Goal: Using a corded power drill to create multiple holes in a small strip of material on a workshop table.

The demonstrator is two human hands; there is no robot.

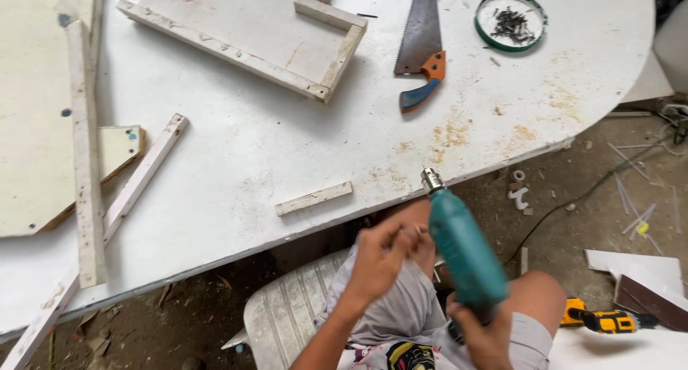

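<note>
At the far left a cream board (32,126) lies on the white table (251,155), with a long white strip (84,162) laid upright across its edge and a second strip (136,184) leaning diagonally just beside it, its lower end running off toward the table's corner. Further right, at the top, sits an open-cornered white frame (244,33) made of battens on a panel. Below it, near the table's front edge, a short batten (314,198) lies alone. The left hand (380,259) is held below the table's edge over the person's lap, fingers curled and pinched together close to the drill's barrel; what they pinch is too small to tell. Above, a handsaw (421,44) with an orange and blue handle lies on the table, blade pointing away. The teal drill (462,248) is in the lap area, chuck aimed up at the table's edge, amid patches of sawdust (448,135). The right hand (487,334) grips the drill's handle from below, closed around it. At upper right a green-rimmed lid (510,20) holds dark screws. At far right a yellow drill (602,318) lies on a white board beside the knee.
</note>
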